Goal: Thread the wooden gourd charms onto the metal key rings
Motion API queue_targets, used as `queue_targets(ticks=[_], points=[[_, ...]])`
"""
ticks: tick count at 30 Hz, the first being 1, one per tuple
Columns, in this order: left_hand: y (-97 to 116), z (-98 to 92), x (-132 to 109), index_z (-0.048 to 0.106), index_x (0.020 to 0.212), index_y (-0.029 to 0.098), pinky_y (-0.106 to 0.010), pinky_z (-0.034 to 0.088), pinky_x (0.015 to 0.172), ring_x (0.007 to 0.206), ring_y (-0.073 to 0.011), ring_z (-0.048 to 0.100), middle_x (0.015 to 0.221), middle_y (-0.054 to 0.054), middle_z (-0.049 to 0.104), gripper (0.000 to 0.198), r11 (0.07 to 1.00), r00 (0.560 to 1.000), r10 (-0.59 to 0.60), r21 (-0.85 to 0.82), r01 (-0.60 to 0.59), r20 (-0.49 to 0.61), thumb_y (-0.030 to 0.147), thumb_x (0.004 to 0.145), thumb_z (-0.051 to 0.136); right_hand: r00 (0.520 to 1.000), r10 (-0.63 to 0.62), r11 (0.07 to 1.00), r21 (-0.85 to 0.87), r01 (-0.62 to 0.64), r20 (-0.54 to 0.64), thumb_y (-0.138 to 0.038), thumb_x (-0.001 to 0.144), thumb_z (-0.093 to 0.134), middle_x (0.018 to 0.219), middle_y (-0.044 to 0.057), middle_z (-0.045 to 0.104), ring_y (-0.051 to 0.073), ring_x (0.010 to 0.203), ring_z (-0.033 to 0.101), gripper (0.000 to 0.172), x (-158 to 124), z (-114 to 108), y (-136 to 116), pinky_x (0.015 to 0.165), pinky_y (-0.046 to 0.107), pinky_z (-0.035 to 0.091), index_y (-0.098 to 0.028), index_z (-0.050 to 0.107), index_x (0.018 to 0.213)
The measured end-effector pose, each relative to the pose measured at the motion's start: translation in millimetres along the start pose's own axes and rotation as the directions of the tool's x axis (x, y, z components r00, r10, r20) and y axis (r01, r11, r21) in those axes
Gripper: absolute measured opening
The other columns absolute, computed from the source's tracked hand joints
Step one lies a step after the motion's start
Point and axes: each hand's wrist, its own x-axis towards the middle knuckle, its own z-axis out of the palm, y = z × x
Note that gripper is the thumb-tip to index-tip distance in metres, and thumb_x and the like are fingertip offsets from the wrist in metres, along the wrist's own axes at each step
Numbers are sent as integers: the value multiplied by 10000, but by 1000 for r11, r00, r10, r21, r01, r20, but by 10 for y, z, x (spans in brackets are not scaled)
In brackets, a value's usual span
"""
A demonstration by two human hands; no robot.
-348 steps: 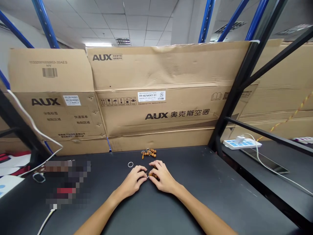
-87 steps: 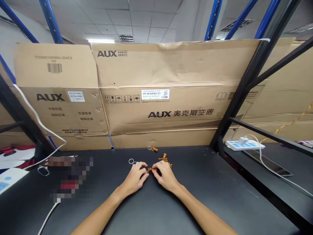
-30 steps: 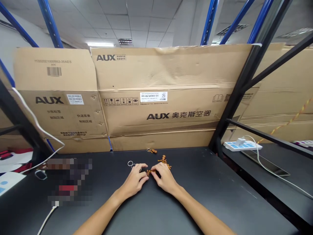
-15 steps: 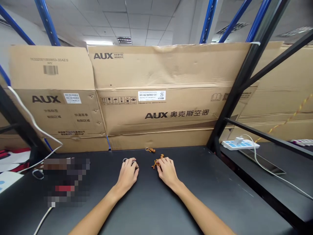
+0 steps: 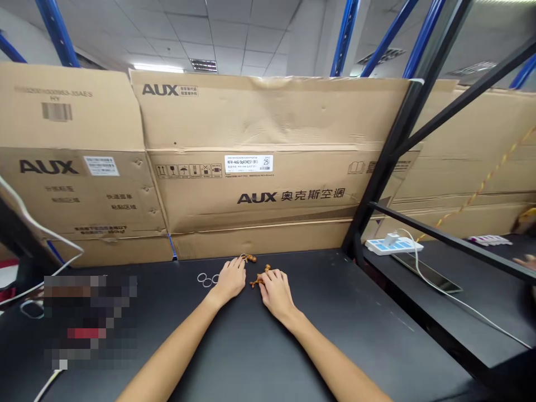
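My left hand (image 5: pixel 231 279) has its fingers drawn together and bent down, with the fingertips at the thin loop of a small brown gourd-shaped pendant (image 5: pixel 251 258). What the thumb does is hidden behind the hand. Several thin silver rings (image 5: pixel 201 277) lie on the black table just left of it. My right hand (image 5: pixel 277 291) is curled over brown beaded pieces (image 5: pixel 254 283), thumb and fingers closed on them. Another brown gourd-shaped piece (image 5: pixel 267 268) shows just beyond its fingers. Part of what it holds is covered by the hand.
A large cardboard panel (image 5: pixel 259 128) stands along the table's back edge. At the left lies a pixelated patch (image 5: pixel 90 318) with a white cable. Beyond the black rack post (image 5: pixel 372 190) are a power strip (image 5: pixel 393 246), a dark tablet (image 5: pixel 431 273) and another person's hand (image 5: pixel 526 262).
My left hand has moved off the silver rings, forward and right to the pendant's loop. The right hand stays on the brown pieces. The view has turned slightly right.
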Motion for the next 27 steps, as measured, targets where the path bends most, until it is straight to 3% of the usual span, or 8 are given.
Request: queue_targets(ticks=[3,7,12,18,22,27], points=[[23,-59,-125,576,1153,101,-420,413,973,1141,-281,552,1203,-163,612,295,999,999,40,-20,-40,1,180,910,429,1000,14,1000,-20,-14,-12,-135,860,521,964,55,628,219,926,495,132,-3,13,18,872,367,339,-214,598,933],[72,-197,-524,548,1197,130,-402,462,929,1064,-269,592,1165,-134,623,321,993,995,96,-68,-97,-8,205,898,456,999,25,1000,-15,-26,-27,-122,853,513,960,70,625,233,929,494,155,-4,9,1,863,387,359,-207,609,940],[94,-380,-943,553,1196,173,-402,456,973,1109,-256,573,1230,-104,596,301,976,994,106,-186,-111,-37,243,922,452,999,-11,997,72,15,-52,-117,842,499,1044,94,608,252,1012,479,220,-20,-62,-80,889,404,391,-201,629,998],[59,-529,-938,594,1088,209,-337,479,919,1017,-208,605,1108,-64,642,211,905,977,213,-376,-200,-7,202,917,471,977,-211,966,156,205,24,-157,859,491,1336,65,481,285,1198,381,413,-85,-75,-179,990,466,369,-285,555,1247],[62,-540,-901,630,941,207,-299,486,828,868,-181,630,916,-46,667,176,875,970,242,-426,-229,-24,196,927,455,969,-242,959,164,230,52,-203,876,502,1370,50,451,304,1249,331,288,-106,-35,-177,1019,502,349,-279,635,1120],[67,-534,-907,613,855,201,-285,479,771,796,-168,608,849,-37,641,162,860,972,233,-460,-220,-29,217,924,468,965,-256,940,247,234,58,-205,878,513,1228,85,537,274,1224,366,136,-94,-63,-174,1025,467,371,-204,635,939]])
